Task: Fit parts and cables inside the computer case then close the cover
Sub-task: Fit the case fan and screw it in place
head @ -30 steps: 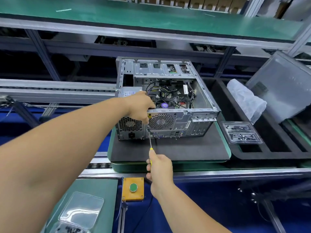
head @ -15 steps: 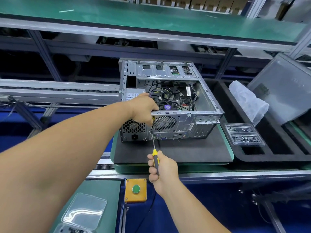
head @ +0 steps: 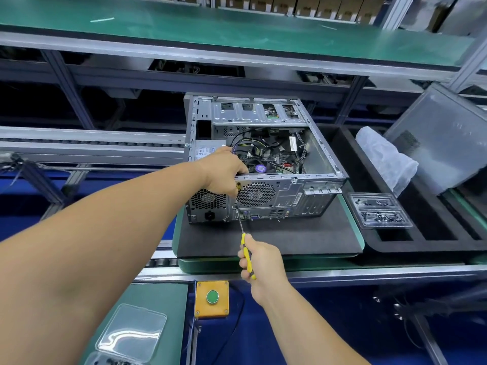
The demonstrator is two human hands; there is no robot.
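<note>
An open metal computer case [head: 295, 192] lies on its side on a black mat [head: 276, 241], rear panel toward me, with cables and a board visible inside. My left hand [head: 224, 172] grips the case's top rear edge by the power supply [head: 208, 204]. In my right hand [head: 261, 262] I hold a yellow-handled screwdriver [head: 246, 255]; its tip touches the rear panel just left of the fan grille [head: 255, 194]. The grey side cover [head: 442, 138] leans at the right.
A clear tray of screws [head: 379, 210] sits on a black foam holder [head: 434, 243] right of the case, beside a crumpled plastic bag [head: 387, 156]. A yellow box with a green button [head: 212, 299] is below the mat. Another clear tray [head: 131, 335] lies bottom left. A green shelf [head: 237, 27] spans overhead.
The whole view has shifted slightly, with the case now a little higher and further right. Both hands keep their holds, and the screwdriver stays at the rear panel.
</note>
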